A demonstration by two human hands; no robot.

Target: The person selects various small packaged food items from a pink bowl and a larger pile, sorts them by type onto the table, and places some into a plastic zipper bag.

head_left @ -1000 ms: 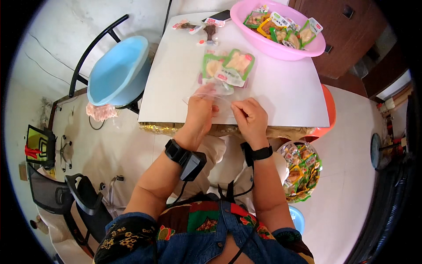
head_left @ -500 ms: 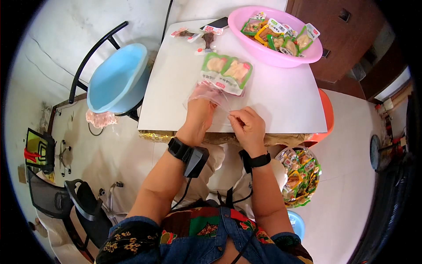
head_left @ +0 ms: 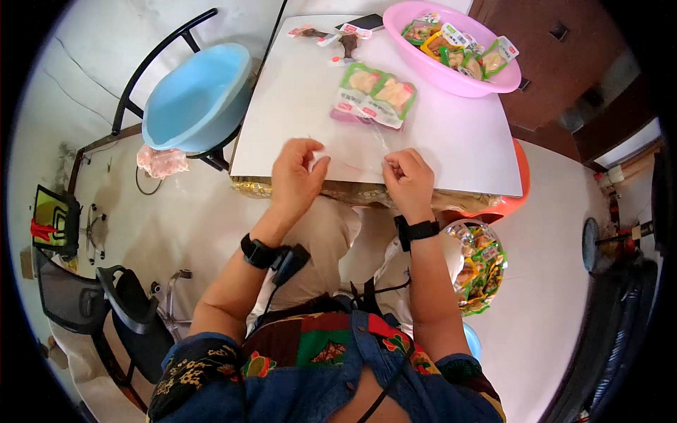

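Two small vacuum-sealed food packets with green edges [head_left: 381,90] lie side by side on the white table, inside or under a clear plastic bag [head_left: 381,135]. My right hand [head_left: 410,176] is closed, pinching the near edge of this bag between thumb and fingers. Left of the bag's mouth, my left hand [head_left: 300,178] hovers at the table's near edge. Its fingers are bent and its thumb stands apart, with nothing visible in between.
A pink basin [head_left: 458,76] of similar packets stands at the back right. Dark sealed snacks [head_left: 348,46] and a black phone [head_left: 367,22] lie at the back. A blue basin [head_left: 197,99] rests on a chair at left; a tub of packets [head_left: 482,271] stands below right.
My left hand has come out of the bag and drawn back toward me. The packets now lie on the table in the bag's far end. My right hand still pinches the bag's edge.
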